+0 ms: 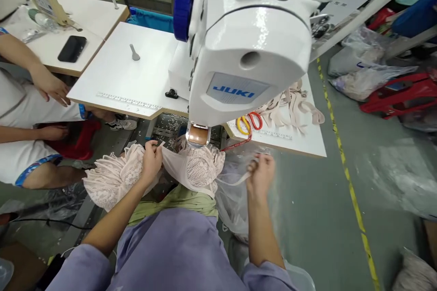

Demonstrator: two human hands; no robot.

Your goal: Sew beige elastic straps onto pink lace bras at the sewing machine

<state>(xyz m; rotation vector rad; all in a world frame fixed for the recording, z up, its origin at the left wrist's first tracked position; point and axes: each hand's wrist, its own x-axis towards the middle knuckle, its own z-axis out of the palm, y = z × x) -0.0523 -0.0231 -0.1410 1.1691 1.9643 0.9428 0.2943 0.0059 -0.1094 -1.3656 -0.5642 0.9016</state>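
A pale pink lace bra is stretched across my lap, below the head of a white sewing machine. My left hand pinches the bra's left end, where a short tab sticks up from the fingers. Out to the right, my right hand is closed on a thin strap that runs back to the bra. A bunch of more lace bras lies left of my left forearm. The machine's lower front hides the needle area.
Fabric strips and red and yellow scissor handles lie on the machine table's right part. A seated person's hand is at the left, near a phone. Clear plastic bags hang below the table.
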